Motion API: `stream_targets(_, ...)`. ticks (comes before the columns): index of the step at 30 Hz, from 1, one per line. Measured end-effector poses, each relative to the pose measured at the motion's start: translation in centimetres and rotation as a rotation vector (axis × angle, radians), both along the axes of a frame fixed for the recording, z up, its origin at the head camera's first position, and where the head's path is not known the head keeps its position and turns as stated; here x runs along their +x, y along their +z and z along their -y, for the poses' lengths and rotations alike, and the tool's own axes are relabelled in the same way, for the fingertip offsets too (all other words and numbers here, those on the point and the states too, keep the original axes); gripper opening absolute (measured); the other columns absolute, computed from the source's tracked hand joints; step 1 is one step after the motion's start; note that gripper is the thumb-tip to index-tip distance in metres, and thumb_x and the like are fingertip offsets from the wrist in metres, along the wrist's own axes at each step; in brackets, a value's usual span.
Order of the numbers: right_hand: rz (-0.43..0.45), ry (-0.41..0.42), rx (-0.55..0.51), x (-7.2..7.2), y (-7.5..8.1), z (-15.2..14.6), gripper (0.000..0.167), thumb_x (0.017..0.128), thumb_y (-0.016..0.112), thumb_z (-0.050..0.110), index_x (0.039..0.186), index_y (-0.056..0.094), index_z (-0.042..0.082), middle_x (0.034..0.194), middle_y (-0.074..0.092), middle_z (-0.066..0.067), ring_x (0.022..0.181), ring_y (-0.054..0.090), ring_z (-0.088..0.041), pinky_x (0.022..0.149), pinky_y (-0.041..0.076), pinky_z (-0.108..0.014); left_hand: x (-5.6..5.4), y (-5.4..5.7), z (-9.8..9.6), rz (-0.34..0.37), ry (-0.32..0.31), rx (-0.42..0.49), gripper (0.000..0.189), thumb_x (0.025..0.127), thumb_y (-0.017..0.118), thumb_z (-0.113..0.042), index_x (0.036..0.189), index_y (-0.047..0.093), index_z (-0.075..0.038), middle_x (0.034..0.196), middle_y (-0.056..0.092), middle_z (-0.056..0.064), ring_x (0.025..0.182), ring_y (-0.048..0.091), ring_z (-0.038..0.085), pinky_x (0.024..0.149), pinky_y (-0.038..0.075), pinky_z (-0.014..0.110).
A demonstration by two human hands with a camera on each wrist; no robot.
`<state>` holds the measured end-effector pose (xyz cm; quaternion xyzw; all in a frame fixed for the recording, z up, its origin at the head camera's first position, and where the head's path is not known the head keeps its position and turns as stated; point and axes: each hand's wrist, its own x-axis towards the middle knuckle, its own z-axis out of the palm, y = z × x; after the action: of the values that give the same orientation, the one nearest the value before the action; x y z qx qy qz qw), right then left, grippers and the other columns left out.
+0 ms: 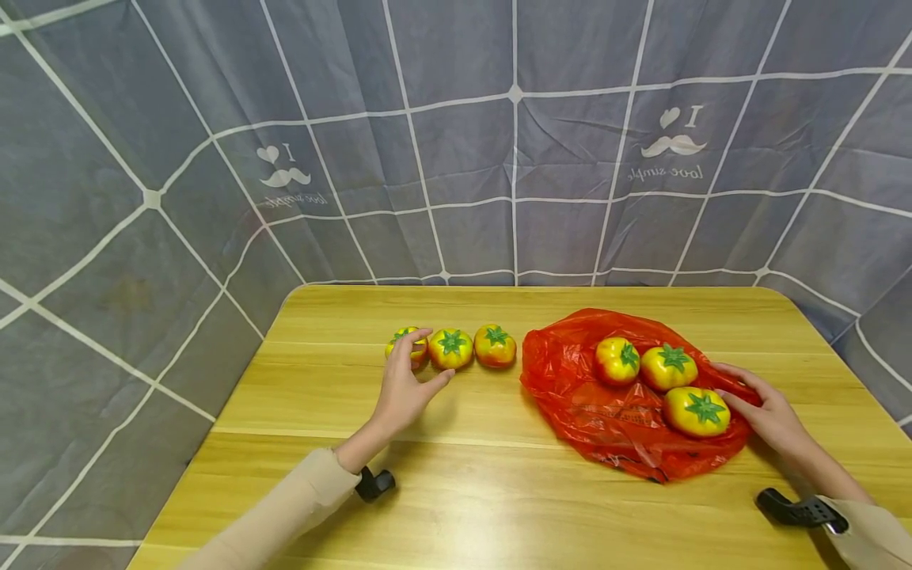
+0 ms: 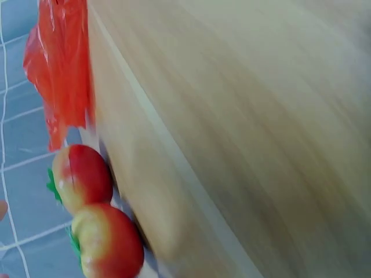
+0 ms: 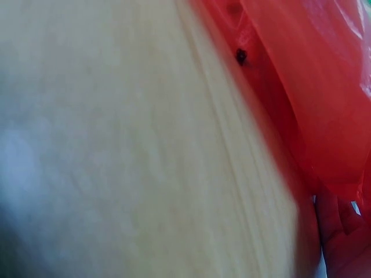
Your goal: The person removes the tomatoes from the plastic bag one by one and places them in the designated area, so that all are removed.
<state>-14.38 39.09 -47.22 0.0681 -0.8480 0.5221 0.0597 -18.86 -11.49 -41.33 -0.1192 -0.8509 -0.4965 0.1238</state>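
Note:
Three yellow-and-red tomatoes with green star-shaped tops stand in a row: a left one [image 1: 419,351], a middle one [image 1: 452,349] and a right one [image 1: 495,347]. My left hand [image 1: 400,388] reaches over the left tomato, partly covering it, thumb and fingers spread apart and the thumb tip near the middle one. Two tomatoes [image 2: 87,178] show in the left wrist view. A red plastic bag [image 1: 570,404] lies spread out with three more tomatoes [image 1: 697,411] on it. At its right edge my right hand [image 1: 777,416] grips the film, thumb in front and fingers behind.
Everything lies on a wooden table [image 1: 470,491], whose far edge runs along a grey checked curtain [image 1: 470,158]. More curtain hangs on the left and right. A black strap sits on each wrist.

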Motion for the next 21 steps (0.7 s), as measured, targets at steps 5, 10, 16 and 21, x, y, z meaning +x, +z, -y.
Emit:
stream_targets(5,-0.011,0.001,-0.004,-0.1,-0.1,-0.1,0.044,0.096,0.053,0.005,0.138,0.051,0.019,0.112,0.047,0.039,0.093,0.050,0.020,0.072,0.046,-0.004,0.3,-0.1,-1.3,0.021,-0.036,0.026,0.064,0.077,0.078,-0.010,0.132,0.046,-0.007,0.133,0.049,0.018,0.115,0.051,0.036,0.096,0.044,0.054)
stream_targets(10,-0.019,0.003,-0.020,-0.3,-0.1,-0.1,0.044,0.096,0.053,0.003,0.137,0.052,0.019,0.112,0.048,0.039,0.093,0.051,0.020,0.073,0.046,-0.004,0.3,0.1,-2.9,0.021,-0.068,0.039,0.063,0.077,0.078,-0.012,0.132,0.047,-0.007,0.132,0.050,0.018,0.114,0.050,0.035,0.091,0.044,0.054)
stream_targets(16,-0.014,0.010,-0.023,-0.2,-0.1,0.0,0.044,0.096,0.053,0.005,0.137,0.051,0.019,0.112,0.049,0.038,0.092,0.052,0.019,0.072,0.047,-0.005,0.1,0.1,-4.8,0.018,-0.121,0.035,0.063,0.077,0.078,-0.014,0.132,0.048,-0.004,0.132,0.051,0.018,0.115,0.051,0.036,0.092,0.045,0.052)
stream_targets(21,-0.015,0.032,-0.062,-0.3,-0.2,-0.1,0.045,0.096,0.052,0.001,0.137,0.051,0.019,0.113,0.051,0.037,0.094,0.054,0.018,0.072,0.048,-0.006,0.1,0.4,-6.4,0.012,-0.159,0.025,0.064,0.077,0.078,-0.014,0.132,0.047,-0.005,0.130,0.051,0.017,0.112,0.053,0.034,0.090,0.046,0.048)
